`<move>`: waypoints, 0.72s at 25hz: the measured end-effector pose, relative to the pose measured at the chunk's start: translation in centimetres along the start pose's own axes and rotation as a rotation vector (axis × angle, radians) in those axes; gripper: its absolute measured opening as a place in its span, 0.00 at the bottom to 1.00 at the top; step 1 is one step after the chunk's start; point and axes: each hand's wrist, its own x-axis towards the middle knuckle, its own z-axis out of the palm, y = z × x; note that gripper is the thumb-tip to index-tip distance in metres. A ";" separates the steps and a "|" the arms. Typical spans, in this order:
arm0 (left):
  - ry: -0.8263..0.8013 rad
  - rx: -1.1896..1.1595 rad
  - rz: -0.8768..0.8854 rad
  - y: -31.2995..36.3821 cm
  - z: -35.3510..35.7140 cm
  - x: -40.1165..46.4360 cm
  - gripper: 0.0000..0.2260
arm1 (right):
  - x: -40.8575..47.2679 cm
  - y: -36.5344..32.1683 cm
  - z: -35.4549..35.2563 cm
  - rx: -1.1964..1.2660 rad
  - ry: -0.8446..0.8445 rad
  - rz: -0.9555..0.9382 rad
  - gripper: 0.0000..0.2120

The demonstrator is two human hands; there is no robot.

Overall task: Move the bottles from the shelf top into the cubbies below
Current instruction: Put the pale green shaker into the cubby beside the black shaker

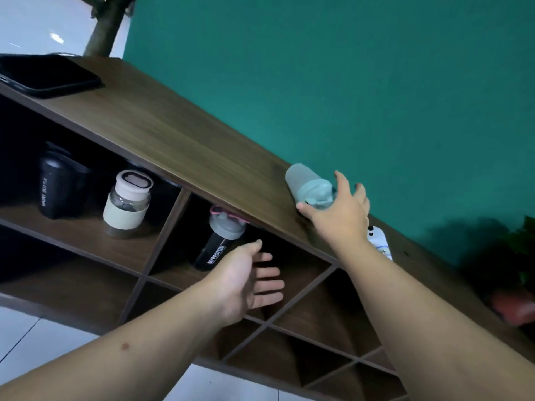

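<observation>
A pale green shaker bottle (307,185) stands on the wooden shelf top (173,134), close to the teal wall. My right hand (338,215) wraps its fingers around the bottle's lid end. My left hand (249,279) is open, fingers spread, in front of a top-row cubby. That cubby holds a black bottle with a grey lid and white lettering (217,244). The cubby to its left holds a black sport bottle (55,186) and a glass bottle with a cream sleeve and lid (127,201).
A black phone (46,75) lies at the shelf top's left end. A white object (379,241) lies on the shelf top behind my right wrist. A plant in a reddish pot (515,302) stands at the right. Lower cubbies (304,322) are dark. White floor tiles lie below.
</observation>
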 end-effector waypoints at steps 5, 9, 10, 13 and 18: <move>-0.021 0.011 -0.044 1.5 -0.1 1.0 0.20 | 2.9 0.0 3.2 -0.037 -0.028 0.002 0.46; -0.019 -0.004 -0.008 2.6 -0.5 0.0 0.20 | 0.8 -1.2 1.9 0.057 0.083 0.000 0.41; -0.030 -0.017 0.000 2.8 -0.2 -0.7 0.21 | -0.5 -1.7 0.9 0.088 0.099 -0.011 0.41; -0.100 -0.077 0.050 3.4 0.8 -3.7 0.22 | -6.3 -3.6 -3.1 0.168 0.105 -0.081 0.41; -0.136 -0.204 0.159 2.2 1.0 -7.6 0.25 | -17.4 -4.1 -8.8 0.224 -0.075 -0.136 0.42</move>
